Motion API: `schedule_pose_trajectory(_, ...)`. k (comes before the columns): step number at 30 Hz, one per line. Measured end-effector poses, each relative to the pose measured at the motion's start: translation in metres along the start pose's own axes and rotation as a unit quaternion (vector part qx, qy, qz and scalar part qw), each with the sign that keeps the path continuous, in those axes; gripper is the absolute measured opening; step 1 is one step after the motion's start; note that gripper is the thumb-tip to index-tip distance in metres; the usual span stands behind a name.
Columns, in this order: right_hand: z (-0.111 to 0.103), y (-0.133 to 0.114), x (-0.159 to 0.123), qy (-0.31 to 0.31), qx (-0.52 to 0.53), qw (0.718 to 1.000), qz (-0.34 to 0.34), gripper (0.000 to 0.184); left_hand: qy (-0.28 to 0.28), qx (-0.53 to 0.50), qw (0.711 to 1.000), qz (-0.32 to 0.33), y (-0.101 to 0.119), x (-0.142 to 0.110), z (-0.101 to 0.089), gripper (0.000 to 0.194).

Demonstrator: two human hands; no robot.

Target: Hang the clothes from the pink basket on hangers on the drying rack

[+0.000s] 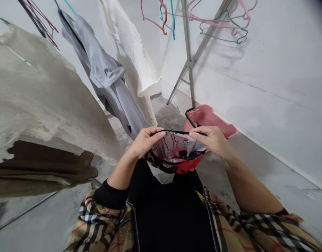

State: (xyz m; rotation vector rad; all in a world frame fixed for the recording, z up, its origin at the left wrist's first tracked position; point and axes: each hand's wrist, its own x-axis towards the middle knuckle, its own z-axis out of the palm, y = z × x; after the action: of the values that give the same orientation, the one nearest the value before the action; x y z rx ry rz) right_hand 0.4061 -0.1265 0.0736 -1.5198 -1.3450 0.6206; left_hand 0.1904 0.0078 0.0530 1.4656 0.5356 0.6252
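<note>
Both hands hold up a small patterned garment, white and pink with black trim, in front of my chest. My left hand pinches its black upper edge on the left side. My right hand grips the same edge on the right, fingers curled over it. The cloth hangs open between the two hands, and its lower part sags toward my black top. Behind the garment a pink laundry basket sits on the floor by the wall.
A grey garment and a white textured cloth hang ahead. A large cream cloth over a brown one fills the left. A metal rack leg stands by the white wall, with coloured hangers above.
</note>
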Motion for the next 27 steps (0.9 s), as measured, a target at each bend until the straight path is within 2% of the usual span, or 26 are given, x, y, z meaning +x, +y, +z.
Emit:
schedule_pose_trajectory(3,0.001,0.001,0.003,0.031,-0.031,0.998,-0.039,0.027,0.002,0.032,0.999,0.027,0.003,0.002,0.0,0.029)
schedule_pose_trajectory(6,0.003,0.003,0.006,0.085,-0.031,0.993,-0.078,0.027,-0.009,0.127,0.99,0.065,-0.005,0.007,-0.002,0.027)
schedule_pose_trajectory(9,0.005,0.004,0.008,0.112,-0.019,0.989,-0.097,0.027,-0.007,0.263,0.956,0.128,-0.025,0.011,-0.006,0.016)
schedule_pose_trajectory(11,0.005,0.003,0.01,0.136,0.017,0.986,-0.091,0.027,0.011,0.338,0.93,0.146,-0.043,0.012,-0.008,0.015)
schedule_pose_trajectory(16,0.004,-0.008,0.011,0.178,0.168,0.969,-0.042,0.024,0.107,0.395,0.911,0.048,-0.088,0.007,-0.007,0.028)
schedule_pose_trajectory(19,0.0,-0.015,0.012,0.197,0.192,0.961,-0.04,0.021,0.158,0.377,0.913,0.004,-0.103,0.003,-0.009,0.038)
schedule_pose_trajectory(22,-0.01,-0.014,0.012,0.226,0.155,0.961,-0.05,0.02,0.209,0.331,0.919,-0.039,-0.106,0.004,-0.021,0.036)
schedule_pose_trajectory(27,-0.026,-0.001,0.014,0.287,-0.032,0.956,-0.049,0.013,0.257,0.188,0.941,-0.115,-0.087,0.009,-0.044,0.022)
